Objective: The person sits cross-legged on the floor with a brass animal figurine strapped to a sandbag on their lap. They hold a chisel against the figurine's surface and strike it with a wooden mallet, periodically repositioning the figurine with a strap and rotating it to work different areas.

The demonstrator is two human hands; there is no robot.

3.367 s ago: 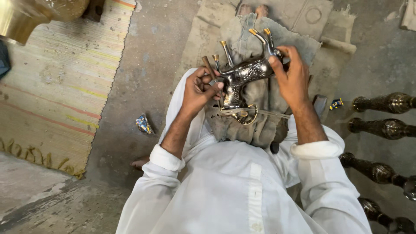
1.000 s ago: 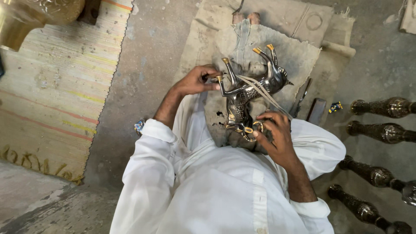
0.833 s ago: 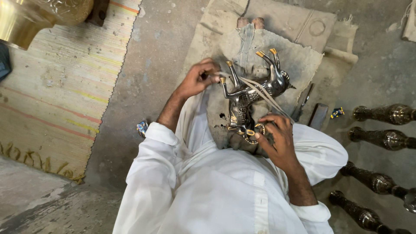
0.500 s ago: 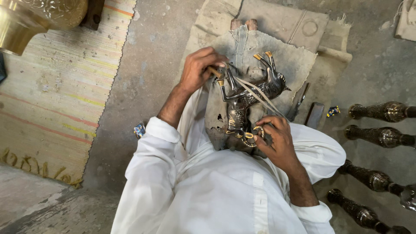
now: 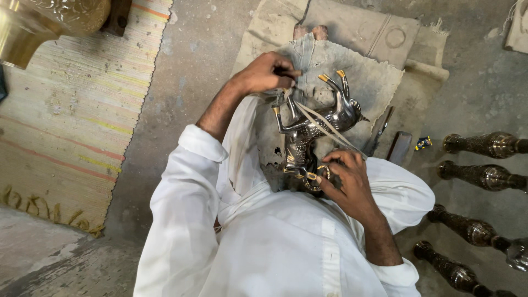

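Left hand (image 5: 267, 72): pinched shut on pale strip (image 5: 324, 127), frame centre top.
Right hand (image 5: 345, 177): gripping dark silver metal horse figurine (image 5: 308, 143), also strip's lower end.

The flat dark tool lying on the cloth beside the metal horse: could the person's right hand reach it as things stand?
Probably yes: the flat dark tool lies just beyond the right hand, nothing between, though that hand holds the metal horse.

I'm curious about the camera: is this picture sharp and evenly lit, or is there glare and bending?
Head view: soft, even light, faint shadows; bright glints on the metal horse figurine between the left hand and right hand; the brass vessel at the corner looks stretched by the wide lens; focus mostly sharp.
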